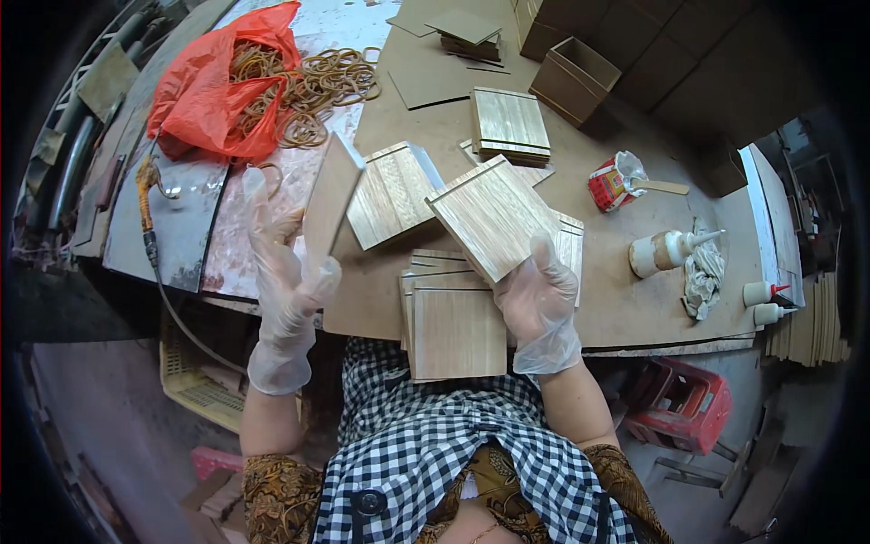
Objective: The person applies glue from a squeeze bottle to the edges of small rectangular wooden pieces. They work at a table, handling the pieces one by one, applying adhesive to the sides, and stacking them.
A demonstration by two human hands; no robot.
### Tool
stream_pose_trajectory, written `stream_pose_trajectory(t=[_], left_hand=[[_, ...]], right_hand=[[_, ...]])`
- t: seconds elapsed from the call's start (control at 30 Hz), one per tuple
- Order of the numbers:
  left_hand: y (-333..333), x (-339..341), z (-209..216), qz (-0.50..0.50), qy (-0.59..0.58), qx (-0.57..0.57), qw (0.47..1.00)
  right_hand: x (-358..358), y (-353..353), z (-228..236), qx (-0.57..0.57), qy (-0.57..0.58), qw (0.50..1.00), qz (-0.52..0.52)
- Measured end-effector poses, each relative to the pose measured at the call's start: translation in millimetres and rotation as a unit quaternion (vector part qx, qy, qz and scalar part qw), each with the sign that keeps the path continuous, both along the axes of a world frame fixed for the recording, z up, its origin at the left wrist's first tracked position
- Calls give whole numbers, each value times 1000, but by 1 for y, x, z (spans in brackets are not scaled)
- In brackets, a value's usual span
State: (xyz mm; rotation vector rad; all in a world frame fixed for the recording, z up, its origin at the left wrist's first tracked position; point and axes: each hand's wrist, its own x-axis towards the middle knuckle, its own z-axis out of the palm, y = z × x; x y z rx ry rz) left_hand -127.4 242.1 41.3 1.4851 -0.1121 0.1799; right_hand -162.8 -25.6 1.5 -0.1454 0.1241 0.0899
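Thin clear gloves cover both of my hands. My left hand [294, 272] grips a wooden panel [330, 204], which stands tilted and shows nearly edge-on. A second wooden panel [494, 216], square with a groove along two edges, is in my right hand [542, 308], the thumb lying on its near right corner. Between the hands, at the table's front edge, sits a stack of similar panels [458, 334]. Another loose panel [391, 198] lies tilted behind them, and a neat pile of panels [509, 125] stands farther back.
A red plastic bag [195, 113] spills rubber bands [331, 86] at the back left. On the right are a red tub [609, 186] with a wooden stick, a glue bottle [660, 253], and a crumpled rag [704, 281]. An open wooden box [575, 80] stands behind.
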Motion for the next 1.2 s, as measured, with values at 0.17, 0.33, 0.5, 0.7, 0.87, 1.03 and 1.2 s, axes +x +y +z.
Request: stream_pose_trajectory(t=[0.17,0.33,0.5,0.7,0.87,1.03,1.2], left_hand=[[6,-2,-11,-48,-140,230,962],[3,-21,-7,-171,-212,358,893],[-12,-24,9,-301,-203,389,847],[-29,-21,4,-357,-155,439,810],[-28,-16,-1,-378,-171,337,845],[-20,-21,-5,-238,-155,137,949],[-51,-21,23,-167,80,-55,981]], right_hand=[[-2,7,14,-137,-31,989,-38],[-5,-19,-6,0,-97,995,-7],[1,-35,8,-67,-36,995,-68],[0,-45,14,-104,-58,988,-99],[-4,-41,14,-80,-35,993,-85],[-10,-19,24,-121,-8,991,-55],[-15,21,61,-142,-72,986,46]])
